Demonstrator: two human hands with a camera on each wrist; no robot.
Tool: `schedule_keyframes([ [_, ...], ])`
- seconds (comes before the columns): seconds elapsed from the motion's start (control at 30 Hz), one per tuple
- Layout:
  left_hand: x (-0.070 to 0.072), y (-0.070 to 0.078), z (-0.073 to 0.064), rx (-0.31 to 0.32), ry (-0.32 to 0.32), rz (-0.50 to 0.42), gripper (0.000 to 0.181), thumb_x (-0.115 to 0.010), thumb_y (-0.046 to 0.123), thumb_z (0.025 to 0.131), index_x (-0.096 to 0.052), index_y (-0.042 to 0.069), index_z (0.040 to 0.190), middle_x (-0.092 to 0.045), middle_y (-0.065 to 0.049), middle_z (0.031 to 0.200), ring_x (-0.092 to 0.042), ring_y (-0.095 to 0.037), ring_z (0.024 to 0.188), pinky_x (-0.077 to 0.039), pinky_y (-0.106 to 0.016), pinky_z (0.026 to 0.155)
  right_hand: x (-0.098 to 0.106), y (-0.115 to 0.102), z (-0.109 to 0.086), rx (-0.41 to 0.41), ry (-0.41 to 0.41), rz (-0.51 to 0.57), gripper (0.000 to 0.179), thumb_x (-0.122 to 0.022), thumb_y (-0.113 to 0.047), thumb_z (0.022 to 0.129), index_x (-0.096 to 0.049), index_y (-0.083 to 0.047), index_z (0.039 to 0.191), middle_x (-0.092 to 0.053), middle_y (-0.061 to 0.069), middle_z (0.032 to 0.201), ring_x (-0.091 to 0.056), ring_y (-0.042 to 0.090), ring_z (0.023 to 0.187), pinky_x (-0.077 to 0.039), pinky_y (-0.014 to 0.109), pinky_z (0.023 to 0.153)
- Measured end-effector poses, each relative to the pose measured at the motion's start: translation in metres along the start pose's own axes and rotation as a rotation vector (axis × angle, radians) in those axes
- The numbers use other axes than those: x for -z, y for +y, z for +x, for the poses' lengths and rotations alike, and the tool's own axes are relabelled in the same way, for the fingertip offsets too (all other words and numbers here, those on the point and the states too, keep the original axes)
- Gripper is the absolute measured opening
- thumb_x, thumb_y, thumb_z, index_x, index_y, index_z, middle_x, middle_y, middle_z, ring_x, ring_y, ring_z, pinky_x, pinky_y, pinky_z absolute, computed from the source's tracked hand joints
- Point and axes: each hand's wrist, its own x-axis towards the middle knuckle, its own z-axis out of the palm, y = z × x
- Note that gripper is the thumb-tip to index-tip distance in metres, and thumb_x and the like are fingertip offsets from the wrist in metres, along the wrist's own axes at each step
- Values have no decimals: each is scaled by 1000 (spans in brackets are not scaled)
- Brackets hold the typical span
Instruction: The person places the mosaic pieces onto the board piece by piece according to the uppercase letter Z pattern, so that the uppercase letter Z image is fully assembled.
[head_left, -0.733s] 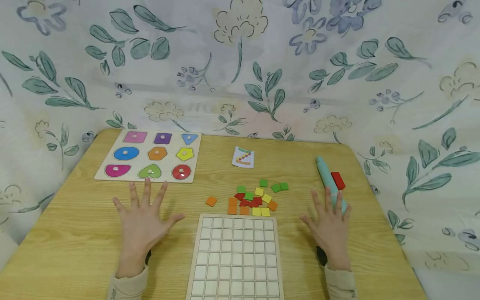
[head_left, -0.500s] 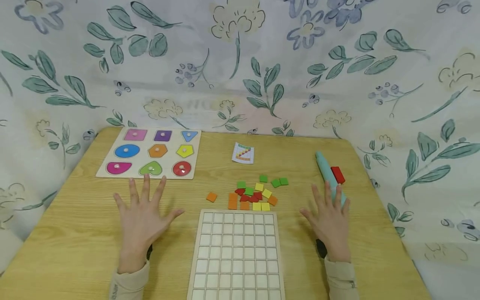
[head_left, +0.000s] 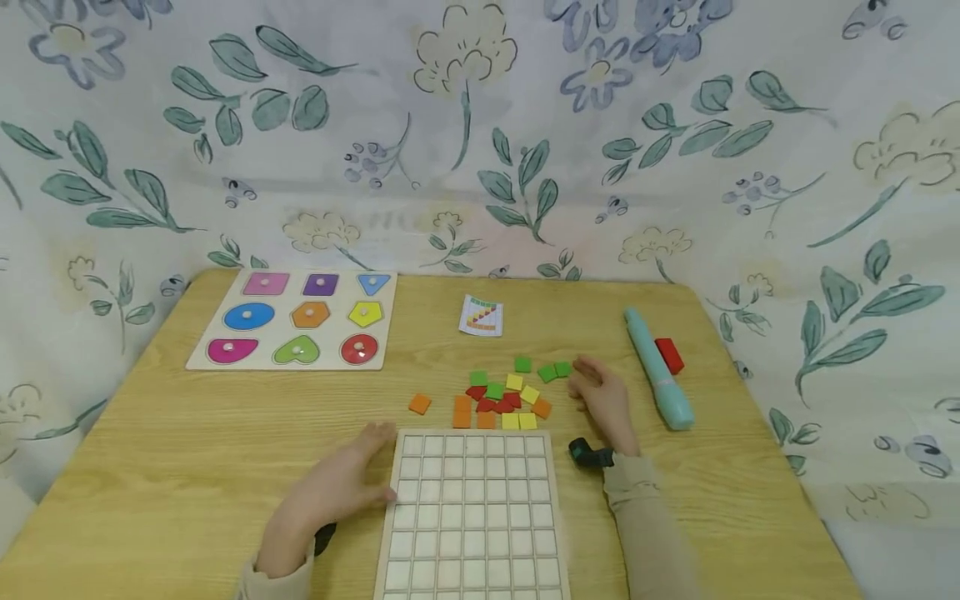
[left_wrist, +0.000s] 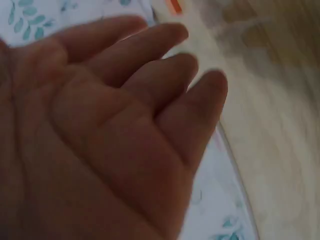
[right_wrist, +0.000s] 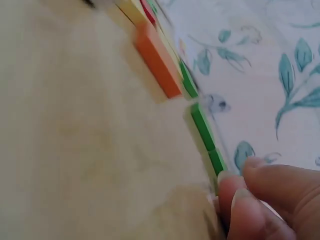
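My left hand is at the left edge of a pale wooden grid board, its thumb and fingertips right at the rim. In the left wrist view its fingers are extended, with nothing in the palm. Loosely bent, my right hand has its fingertips beside the rightmost green square tile. The right wrist view puts those fingertips at the end of a row of two green tiles. Orange tiles, yellow tiles and red pieces lie scattered just behind the board.
A shape puzzle board with knobs lies at the back left. Behind the tiles is a small pattern card. On the right lie a teal tapered stick and a red block. A floral cloth hangs behind the table.
Both hands were spread flat at the sides. The left has moved right to the board's edge; the right has moved left and forward to the green tiles, its fingers bending.
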Motion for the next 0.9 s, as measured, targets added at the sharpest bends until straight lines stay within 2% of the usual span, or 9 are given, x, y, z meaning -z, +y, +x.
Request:
schedule_keyframes([
  [0.13,-16,3,0,-109,-167,-60,118,-91,34,57,-29,-1,150,-21,-21,160,-11,-43,149,-20,-63,116,-9,-4,10,15,29,-32,47,-60,-8,94,-51,-9,140,-60,14,136,-66,12,64,-51,19,49],
  [0.2,-23,2,4,-174,-209,-22,127,-92,38,51,-25,-3,151,-17,-22,161,-9,-44,149,-16,-65,116,-12,-6,11,48,46,-122,46,-62,-7,93,-54,-10,138,-63,13,132,-71,20,78,-55,24,58],
  [0.27,-27,2,10,-222,-219,40,132,-92,40,47,-23,-3,152,-16,-22,161,-9,-43,149,-15,-64,117,-12,-7,11,93,79,-262,44,-63,-7,92,-57,-10,135,-65,12,129,-71,27,93,-56,30,69],
  [0.37,-28,-2,16,-246,-194,93,134,-92,39,46,-22,-4,151,-17,-22,160,-11,-43,149,-16,-62,118,-14,-9,12,147,101,-448,46,-65,-7,90,-57,-12,135,-65,11,130,-69,30,98,-52,35,70],
  [0.47,-25,-4,17,-233,-190,81,133,-91,38,47,-21,-5,151,-16,-22,160,-9,-43,149,-17,-61,119,-16,-10,12,166,69,-539,49,-64,-8,90,-54,-15,138,-62,9,133,-67,31,81,-45,31,58],
  [0.6,-23,-10,12,-200,-183,70,132,-92,37,48,-21,-5,152,-16,-21,161,-9,-43,149,-17,-60,119,-20,-10,11,190,19,-529,47,-64,-10,91,-55,-15,136,-65,7,130,-63,25,73,-41,24,55],
  [0.67,-22,-12,10,-191,-173,66,131,-92,36,48,-22,-4,152,-16,-20,161,-9,-42,149,-17,-59,119,-23,-11,10,208,26,-507,42,-65,-10,91,-59,-13,132,-67,9,126,-65,26,77,-45,27,58],
  [0.77,-22,-13,9,-198,-166,64,130,-92,37,50,-22,-2,152,-16,-19,161,-9,-40,150,-16,-57,120,-26,-15,6,209,76,-467,33,-67,-10,88,-64,-8,121,-69,13,118,-68,32,86,-53,33,67],
  [0.9,-23,-12,12,-195,-171,52,125,-90,36,54,-22,-2,152,-16,-17,162,-8,-39,150,-16,-56,121,-24,-15,6,129,117,-403,26,-70,-11,87,-67,-5,111,-69,17,112,-65,33,101,-53,38,84],
])
